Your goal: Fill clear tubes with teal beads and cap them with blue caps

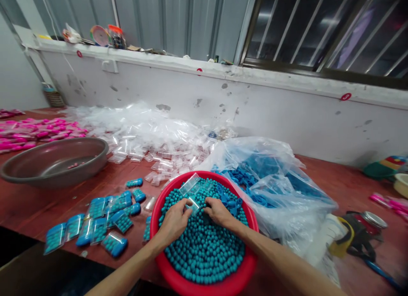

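Note:
A red basin (156, 219) full of teal beads (210, 249) stands in front of me. Over the beads, my left hand (176, 219) pinches a small clear plastic case (193, 206) between thumb and fingers. Just right of that case is my right hand (218, 212), its fingers curled down at the beads; what they hold, if anything, is hidden. Another clear case (189, 183) lies on the beads at the back of the basin. Several blue plastic caps (230, 201) rest on the beads beyond my right hand.
Filled bead cases with blue caps (117, 206) lie on the red table at left. Behind them are a grey-brown basin (57, 162), pink pieces (41, 132) and a heap of clear cases (149, 134). A plastic bag of blue caps (267, 172) and a tape dispenser (346, 236) are at right.

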The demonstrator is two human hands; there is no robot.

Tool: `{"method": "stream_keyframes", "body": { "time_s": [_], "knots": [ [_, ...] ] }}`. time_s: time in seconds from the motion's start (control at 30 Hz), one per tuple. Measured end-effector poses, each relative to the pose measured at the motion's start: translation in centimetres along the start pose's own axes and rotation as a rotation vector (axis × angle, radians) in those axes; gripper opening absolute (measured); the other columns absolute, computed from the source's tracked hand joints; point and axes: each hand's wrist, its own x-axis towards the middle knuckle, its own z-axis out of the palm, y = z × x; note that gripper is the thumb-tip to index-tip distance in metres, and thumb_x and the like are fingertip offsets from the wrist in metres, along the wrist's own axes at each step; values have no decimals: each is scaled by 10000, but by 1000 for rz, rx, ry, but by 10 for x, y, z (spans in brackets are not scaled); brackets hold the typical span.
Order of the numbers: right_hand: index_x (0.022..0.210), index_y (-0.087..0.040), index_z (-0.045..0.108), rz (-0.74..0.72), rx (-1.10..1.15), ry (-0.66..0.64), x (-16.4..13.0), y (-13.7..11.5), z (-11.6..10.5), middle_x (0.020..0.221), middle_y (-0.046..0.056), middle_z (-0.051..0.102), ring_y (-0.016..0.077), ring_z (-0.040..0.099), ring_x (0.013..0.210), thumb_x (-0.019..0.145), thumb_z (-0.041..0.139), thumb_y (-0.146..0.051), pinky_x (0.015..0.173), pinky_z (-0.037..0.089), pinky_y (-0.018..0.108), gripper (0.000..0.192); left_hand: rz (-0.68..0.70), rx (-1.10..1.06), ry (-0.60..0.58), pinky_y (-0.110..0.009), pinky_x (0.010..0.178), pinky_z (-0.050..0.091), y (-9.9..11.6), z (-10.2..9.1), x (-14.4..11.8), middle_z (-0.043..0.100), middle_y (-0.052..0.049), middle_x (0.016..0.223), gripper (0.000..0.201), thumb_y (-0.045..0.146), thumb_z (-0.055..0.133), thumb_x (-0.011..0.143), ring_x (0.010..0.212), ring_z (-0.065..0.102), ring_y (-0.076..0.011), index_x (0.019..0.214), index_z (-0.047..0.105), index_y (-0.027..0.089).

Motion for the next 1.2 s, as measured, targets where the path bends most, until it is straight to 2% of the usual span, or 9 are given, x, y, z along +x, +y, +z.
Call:
{"method": "stream_keyframes", "body": {
  "time_s": [0.1, 0.3, 0.47, 0.57, 0.63, 0.77, 0.9, 1.07, 1.2],
  "knots": [
    [789, -183, 501, -33, 107, 16, -7, 2, -3, 716, -26, 547, 117, 563, 608, 708, 437, -110, 476, 448, 192, 126, -68, -119, -41, -253, 581, 379, -2, 5, 2, 540, 18, 639, 248, 259, 412, 746, 603, 517, -150, 934, 537, 156],
    [943, -213, 419, -44, 310, 5, -26, -3, -4, 781, -34, 527, 116, 580, 601, 748, 444, -179, 457, 490, 212, 200, -65, -146, -50, -247, 590, 380, 4, 14, 3, 531, 10, 688, 332, 226, 464, 698, 642, 515, -148, 1016, 502, 141],
    [976, -212, 416, -57, 606, -34, -35, -10, 2, 743, -49, 509, 127, 579, 587, 698, 511, -237, 465, 502, 248, 295, -148, -265, -236, -208, 469, 372, 13, 21, 2, 509, 31, 657, 389, 236, 415, 720, 556, 523, -124, 1100, 417, 152],
    [968, -194, 437, -17, 489, -49, -37, -9, -3, 714, -40, 515, 133, 575, 564, 723, 491, -235, 446, 490, 248, 253, -216, -255, -318, -196, 381, 332, 15, 24, 1, 487, 50, 590, 307, 223, 370, 720, 418, 476, -103, 1011, 437, 149],
    [958, -187, 471, 6, 221, -74, -40, -5, -11, 692, -26, 537, 144, 580, 556, 756, 465, -220, 451, 477, 252, 205, -240, -206, -340, -196, 365, 304, 13, 25, 1, 450, 66, 509, 224, 196, 380, 694, 355, 422, -95, 892, 475, 155],
    [842, -149, 536, 19, -228, 38, -45, 5, -22, 797, 69, 589, 234, 594, 801, 738, 497, -125, 685, 458, 360, 113, -224, -88, -321, -226, 452, 328, 12, 22, 1, 438, 49, 477, 63, 158, 463, 615, 436, 460, -122, 661, 503, 174],
    [869, -133, 520, 30, -238, 107, -39, 9, -11, 881, 95, 568, 239, 559, 883, 722, 483, -62, 751, 426, 387, 167, -195, -59, -279, -259, 586, 362, 16, 26, 0, 482, 11, 572, 47, 141, 492, 590, 654, 524, -178, 577, 481, 185],
    [920, -171, 499, 18, -94, 29, -32, 9, 1, 637, -35, 513, 114, 527, 507, 774, 415, -133, 440, 434, 217, 172, -307, -207, -392, -258, 483, 378, 20, 38, 1, 434, 47, 501, 47, 156, 464, 624, 474, 486, -139, 658, 447, 183],
    [912, -182, 514, -60, -24, 83, -42, 2, -1, 632, -36, 519, 110, 519, 533, 802, 394, -150, 480, 435, 212, 166, -349, -429, -471, -221, 460, 395, 21, 38, 0, 476, 50, 562, 67, 192, 447, 656, 490, 512, -111, 710, 409, 182]
  ]
}}
